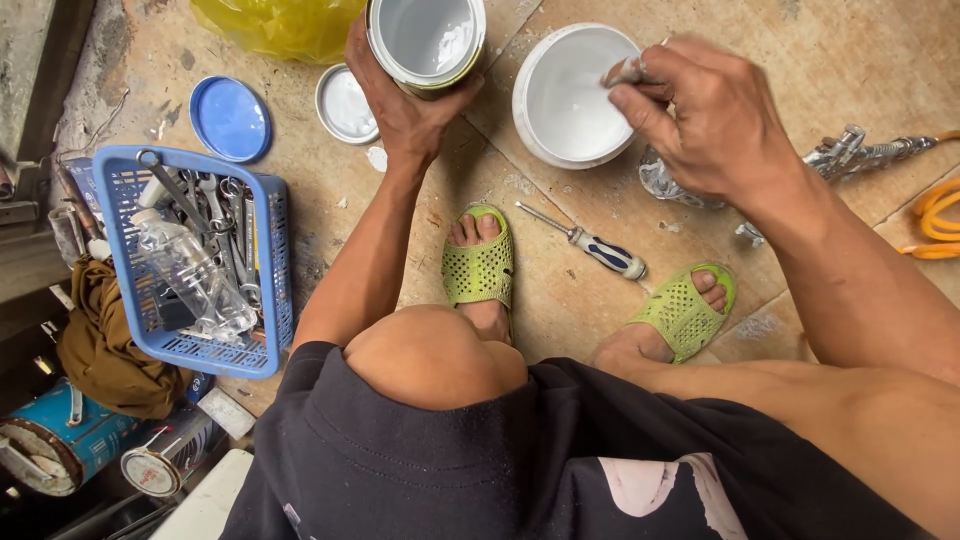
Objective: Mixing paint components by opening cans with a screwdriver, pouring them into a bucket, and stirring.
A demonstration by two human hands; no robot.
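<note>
Down on the tiled floor, between the knees, the left hand (405, 105) is wrapped around an open metal paint can (425, 40), holding it up off the ground. Right hand (715, 120) is pinched around a thin stick-like tool (628, 72), can't quite tell what it is, with its tip over a white bowl (572, 95) of white paint sitting just beside the can. Can lid (345, 103) lies near the left wrist, and a blue plastic lid (230, 118) beyond it. Screwdriver (585, 243) rests between the two green sandals (480, 262). Blue basket (272, 260) of wrenches sits off to the left, spray gun (865, 152) off to the right.
</note>
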